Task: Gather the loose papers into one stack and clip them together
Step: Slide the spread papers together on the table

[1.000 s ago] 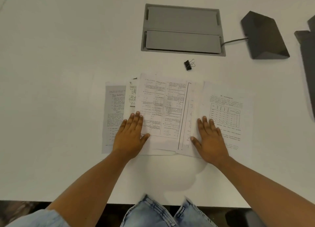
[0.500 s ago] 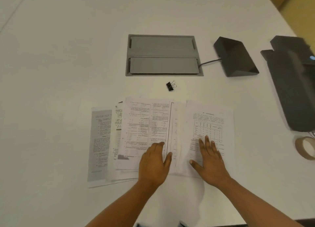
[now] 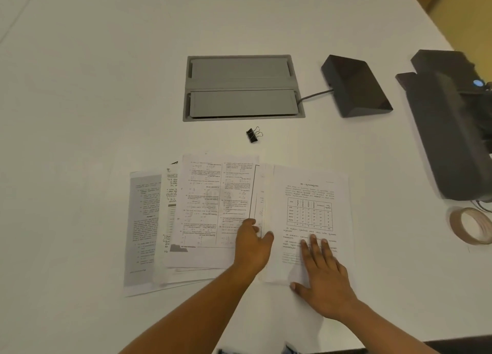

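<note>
The papers (image 3: 221, 215) lie fanned in an overlapping spread toward the near edge of the bench (image 3: 80, 87), several sheets staggered sideways, with the table-printed sheet (image 3: 310, 207) at the right end of the fan. Over the last second the left hand (image 3: 251, 247) has slid from the left part of the spread to its middle, and it now rests at the seam where the table-printed sheet meets the double-column page. Its fingers (image 3: 249, 224) are curled and close together; whether they pinch a sheet edge cannot be told. The right hand (image 3: 323, 279) stays flat on the lower part of the table-printed sheet, fingers spread and pressing down, thumb off the sheet's near edge. That sheet now overlaps its neighbours more than before, so the gathering seems under way from the right side. The grey page (image 3: 143, 220) at the far left is untouched, still sticking out.

The binder clip (image 3: 253, 135) lies alone just beyond the far edge of the papers, not yet picked up, so clipping is still ahead. Beyond it a grey hatch (image 3: 242, 87) is set into the bench. Toward the right edge sit a dark wedge box (image 3: 355, 86) with its cable, a large black device (image 3: 450, 124), and a roll of tape (image 3: 470, 226).
</note>
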The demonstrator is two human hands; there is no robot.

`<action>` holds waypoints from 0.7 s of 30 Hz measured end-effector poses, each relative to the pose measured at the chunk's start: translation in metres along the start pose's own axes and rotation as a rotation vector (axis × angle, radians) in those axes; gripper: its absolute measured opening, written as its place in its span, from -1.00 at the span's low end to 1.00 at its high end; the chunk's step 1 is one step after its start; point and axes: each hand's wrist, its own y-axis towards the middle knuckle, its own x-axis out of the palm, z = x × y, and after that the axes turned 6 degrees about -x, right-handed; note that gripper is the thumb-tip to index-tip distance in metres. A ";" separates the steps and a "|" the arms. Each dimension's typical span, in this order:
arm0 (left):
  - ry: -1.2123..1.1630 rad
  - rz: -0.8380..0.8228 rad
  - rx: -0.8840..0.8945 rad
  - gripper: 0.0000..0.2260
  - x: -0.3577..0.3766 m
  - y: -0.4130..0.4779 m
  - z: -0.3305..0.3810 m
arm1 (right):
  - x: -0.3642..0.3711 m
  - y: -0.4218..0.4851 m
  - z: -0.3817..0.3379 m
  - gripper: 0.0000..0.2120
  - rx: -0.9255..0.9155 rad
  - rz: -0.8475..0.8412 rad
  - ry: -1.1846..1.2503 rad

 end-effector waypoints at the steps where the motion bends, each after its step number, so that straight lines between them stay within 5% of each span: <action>1: 0.008 -0.027 -0.010 -0.51 0.002 0.001 0.002 | 0.000 -0.001 0.000 -0.07 -0.004 -0.006 -0.009; 5: 0.051 -0.024 -0.076 -0.52 0.009 0.004 0.006 | -0.001 -0.004 0.000 -0.07 -0.009 -0.028 -0.017; 10: 0.107 -0.007 -0.068 -0.76 0.012 0.010 0.008 | -0.001 -0.002 0.000 -0.08 -0.008 -0.037 -0.008; 17: 0.063 0.146 -0.023 -0.40 0.027 0.006 0.010 | -0.002 -0.004 0.000 -0.09 -0.016 -0.035 0.020; 21: -0.071 0.120 -0.125 -0.59 0.027 0.012 0.016 | -0.003 -0.002 0.000 -0.09 -0.015 -0.037 0.030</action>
